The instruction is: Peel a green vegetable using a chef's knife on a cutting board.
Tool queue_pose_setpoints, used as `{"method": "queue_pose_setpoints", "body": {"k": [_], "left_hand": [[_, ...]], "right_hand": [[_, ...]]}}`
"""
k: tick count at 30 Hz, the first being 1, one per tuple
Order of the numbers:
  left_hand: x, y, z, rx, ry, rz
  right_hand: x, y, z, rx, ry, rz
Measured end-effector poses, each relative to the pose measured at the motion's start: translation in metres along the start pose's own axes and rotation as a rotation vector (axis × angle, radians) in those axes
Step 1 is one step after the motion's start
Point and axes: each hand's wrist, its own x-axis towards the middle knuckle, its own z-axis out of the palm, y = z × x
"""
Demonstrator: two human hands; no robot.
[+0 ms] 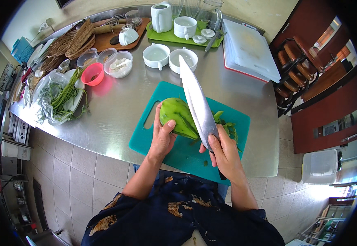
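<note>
My left hand (162, 133) is closed around a bright green, oval fruit (174, 115), its kind uncertain, with darker green streaks and a narrower lower end. It is held above a teal cutting board (154, 141). In my right hand (227, 153) is a large chef's knife (199, 106), gripped where blade meets handle. The broad blade points up and away, alongside the fruit's right side; in this view it overlaps the fruit's edge, and I cannot tell whether they touch. Green peelings (231, 130) lie on the board's right part, partly behind the blade and my right hand.
Beyond the board stand two white cups (156, 55). Leafy greens (65, 96) lie on a plate at left, near a pink bowl (92, 74) and clear tubs (119, 64). White cutting boards (250, 49) are stacked at back right. A green tray (156, 36) carries crockery and glassware.
</note>
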Motion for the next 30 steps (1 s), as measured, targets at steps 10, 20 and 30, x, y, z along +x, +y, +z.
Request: {"method": "queue_pose_setpoints", "body": {"k": [10, 20, 30], "left_hand": [[0.000, -0.001, 0.000, 0.066, 0.004, 0.036], [-0.003, -0.001, 0.001, 0.061, 0.003, 0.026], [-0.002, -0.001, -0.002, 0.099, -0.050, 0.072]], "right_hand": [[0.003, 0.012, 0.008, -0.194, 0.088, -0.151], [0.004, 0.006, 0.006, -0.205, 0.043, -0.158], [0.005, 0.004, 0.003, -0.241, -0.015, -0.153]]}}
